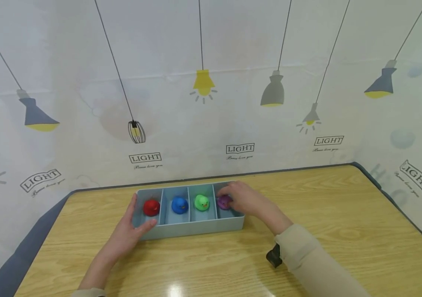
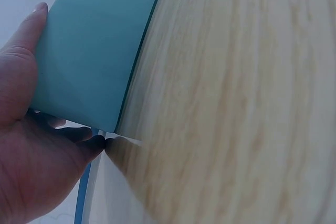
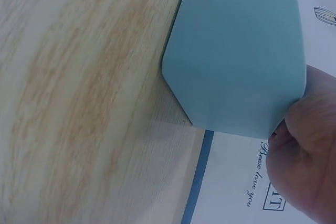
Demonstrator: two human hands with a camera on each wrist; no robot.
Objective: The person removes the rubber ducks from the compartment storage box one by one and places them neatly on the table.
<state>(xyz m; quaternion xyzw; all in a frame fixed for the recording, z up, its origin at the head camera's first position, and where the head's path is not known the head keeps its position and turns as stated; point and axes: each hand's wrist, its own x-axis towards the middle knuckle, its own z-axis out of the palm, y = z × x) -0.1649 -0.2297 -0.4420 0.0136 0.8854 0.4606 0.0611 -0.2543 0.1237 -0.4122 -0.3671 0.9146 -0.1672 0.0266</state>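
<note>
A light blue divided box stands on the table with a small toy duck in each compartment. From the left come the red duck, the blue duck, the green duck and the purple duck. My left hand grips the box's left end, thumb along the front and fingers at the side. Reaching into the rightmost compartment, my right hand pinches the purple duck. The box wall hides those fingertips in the right wrist view.
The wooden table has a dark blue edge, with the box close to its back. Behind rises a pale wall covering printed with lamps. A black object sits at the right sleeve.
</note>
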